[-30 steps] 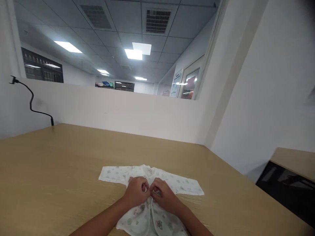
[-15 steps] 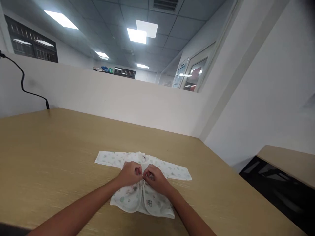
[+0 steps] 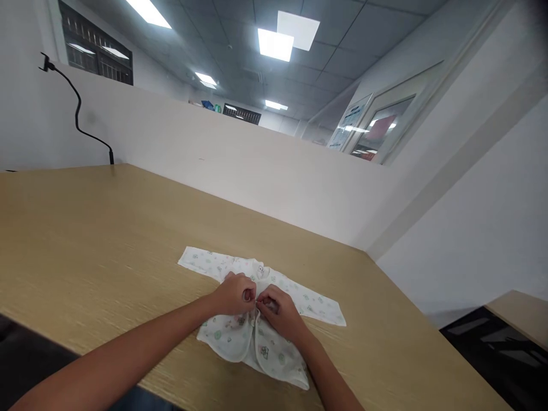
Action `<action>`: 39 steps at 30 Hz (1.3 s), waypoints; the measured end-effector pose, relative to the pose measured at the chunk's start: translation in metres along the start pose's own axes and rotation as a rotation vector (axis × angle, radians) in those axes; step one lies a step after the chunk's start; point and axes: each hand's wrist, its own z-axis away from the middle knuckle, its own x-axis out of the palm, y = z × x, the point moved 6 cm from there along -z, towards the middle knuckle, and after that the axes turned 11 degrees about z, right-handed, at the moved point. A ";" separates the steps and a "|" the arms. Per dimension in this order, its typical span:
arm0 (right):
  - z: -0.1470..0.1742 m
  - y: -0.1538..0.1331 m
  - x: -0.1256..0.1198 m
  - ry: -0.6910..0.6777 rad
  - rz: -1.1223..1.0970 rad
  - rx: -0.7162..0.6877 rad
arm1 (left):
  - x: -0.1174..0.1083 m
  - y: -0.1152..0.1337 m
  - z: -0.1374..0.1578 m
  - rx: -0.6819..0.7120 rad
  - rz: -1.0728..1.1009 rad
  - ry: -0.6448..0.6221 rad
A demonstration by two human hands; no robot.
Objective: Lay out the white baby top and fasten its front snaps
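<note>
The small printed shirt (image 3: 276, 351) lay on the table (image 3: 128, 240), sleeves spread wide. The left hand (image 3: 238, 294) and right hand (image 3: 281, 313) met at its front opening, each grip pinched closed on the cloth — and together they hid part of the chest. Behind rose a white partition (image 3: 257, 165), with a black bendy stand (image 3: 77, 108) near the far-left corner; a black-fronted cabinet (image 3: 492, 337) stood at right.

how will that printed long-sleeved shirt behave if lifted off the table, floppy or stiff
Probably floppy: on the printed long-sleeved shirt, the front edges curve apart below the left hand and right hand. It looks thin, so likely light. Its sleeves, spread across the table, would probably dangle.
</note>
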 end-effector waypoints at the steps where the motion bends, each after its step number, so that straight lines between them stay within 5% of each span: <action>1: 0.000 -0.001 0.000 0.003 0.000 -0.008 | 0.000 0.000 0.000 0.007 -0.014 -0.004; 8: -0.001 -0.007 -0.003 0.025 -0.077 0.001 | -0.001 0.001 0.000 0.021 -0.039 0.030; 21: -0.008 0.027 -0.007 0.145 -0.022 0.094 | -0.009 -0.011 -0.010 0.082 -0.150 0.078; 30: 0.002 0.010 -0.008 0.002 0.121 -0.161 | -0.012 -0.007 0.011 0.166 -0.118 0.009; 39: 0.007 -0.005 -0.018 -0.015 0.082 -0.018 | -0.007 0.015 0.011 0.245 -0.097 -0.057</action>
